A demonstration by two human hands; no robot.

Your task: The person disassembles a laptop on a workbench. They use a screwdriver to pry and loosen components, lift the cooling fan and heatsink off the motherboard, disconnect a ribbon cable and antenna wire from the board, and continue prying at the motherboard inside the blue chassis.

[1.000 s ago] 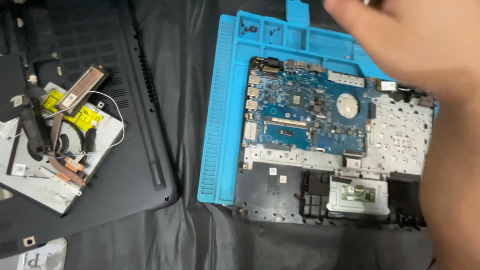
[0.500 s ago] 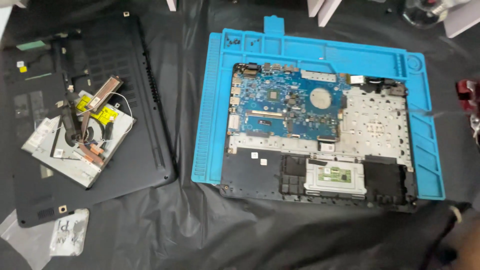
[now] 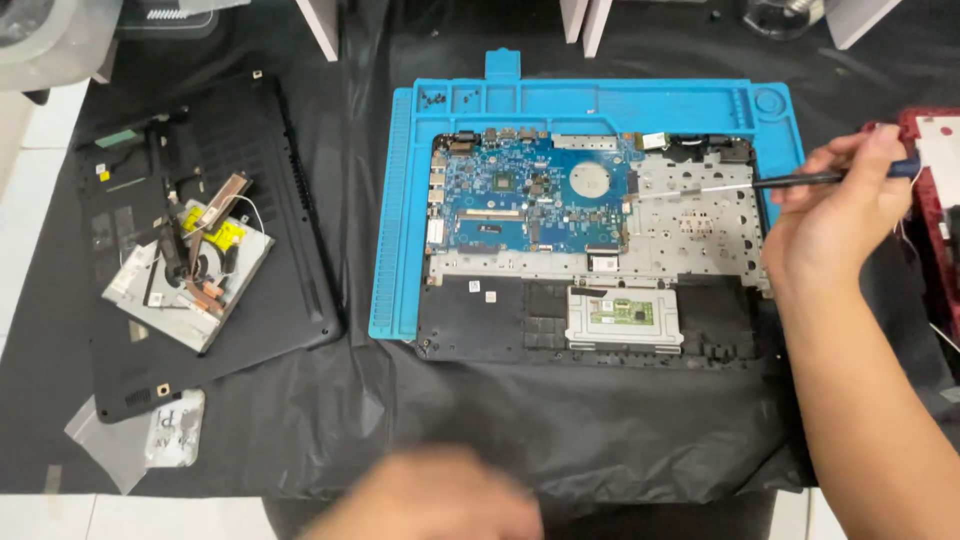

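Observation:
An opened laptop chassis (image 3: 700,240) lies on a blue work mat (image 3: 400,220), with its blue motherboard (image 3: 530,195) exposed at the upper left and a touchpad board (image 3: 625,318) near the front. My right hand (image 3: 835,205) grips a thin screwdriver (image 3: 760,183) whose tip points left at the motherboard's right edge. My left hand (image 3: 430,500) is blurred at the bottom edge, over the black cloth; whether it holds anything cannot be made out.
The black laptop bottom cover (image 3: 200,250) lies at left with a drive caddy, a heatsink and cables (image 3: 190,270) piled on it. A small plastic bag (image 3: 150,435) sits below it. A red object (image 3: 930,200) is at the right edge. Black cloth covers the table.
My right hand left the view, then came back from the right holding the screwdriver over the chassis. My left hand appeared at the bottom edge. The view shifted and widened.

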